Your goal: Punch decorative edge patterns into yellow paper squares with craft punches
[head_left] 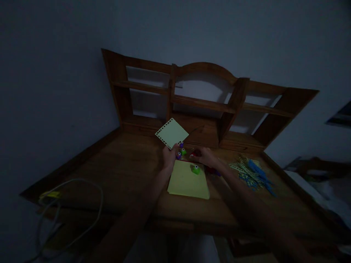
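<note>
Flanking yellow paper's [188,185] far edge: hands [169,157] [205,157]

Yellow paper [186,185], green toy [195,170], brown desk [128,164]

- The counter [131,157] is brown wood, and it looks smooth.
- The shelf [204,103] is wood too, with a dull look.
- The sheet with holes [172,133] is flat, matt paper.
- The yellow stack [189,185] is dull paper too.
- The green toy [195,170] looks like shiny plastic.
- I see a smooth, plastic-looking cord [102,197].
</note>
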Available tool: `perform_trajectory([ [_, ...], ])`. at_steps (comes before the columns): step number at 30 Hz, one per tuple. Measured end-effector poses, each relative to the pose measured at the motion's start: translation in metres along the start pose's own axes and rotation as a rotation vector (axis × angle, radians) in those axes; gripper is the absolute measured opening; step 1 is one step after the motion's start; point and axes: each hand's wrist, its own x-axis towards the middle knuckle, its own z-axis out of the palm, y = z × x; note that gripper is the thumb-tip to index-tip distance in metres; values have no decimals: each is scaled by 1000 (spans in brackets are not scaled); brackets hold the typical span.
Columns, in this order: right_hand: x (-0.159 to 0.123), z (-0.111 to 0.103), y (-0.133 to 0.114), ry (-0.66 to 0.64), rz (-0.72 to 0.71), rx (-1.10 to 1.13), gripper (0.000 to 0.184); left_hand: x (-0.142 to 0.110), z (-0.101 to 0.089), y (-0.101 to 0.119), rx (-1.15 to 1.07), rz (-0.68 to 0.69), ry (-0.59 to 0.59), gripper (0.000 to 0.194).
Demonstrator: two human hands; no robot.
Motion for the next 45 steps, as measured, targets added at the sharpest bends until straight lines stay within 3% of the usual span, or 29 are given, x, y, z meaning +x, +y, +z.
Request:
perform_trajectory([
  [4, 13, 11, 8, -86, -83, -15, 22, 6, 4, -4, -17, 6, 14, 33],
  [8, 15, 16, 18, -49, -147, -45, 20, 8, 5, -7, -93, -2, 15, 39],
  [14, 21, 14, 18, 61, -133, -71, 18, 8, 5, -10, -148, -31, -5, 45],
  [17, 30, 19, 15, 110, -132, -96, 26, 7, 5, -9, -137, -51, -87, 48],
  [22, 44, 32, 13, -9, -176, -132, 50, 4, 8, -4, -69, -26, -314, 56],
  [28, 52, 45, 12, -61, -171, -129, 44, 3, 11, -8, -20, 70, -388, 45],
  [36, 52, 58, 13, -28, -112, -115, 30, 6, 9, -18, -66, -51, -389, 40],
  [45, 49, 61, 7, 22, -114, -35, 21, -2, 5, -8, -204, -145, -433, 37],
])
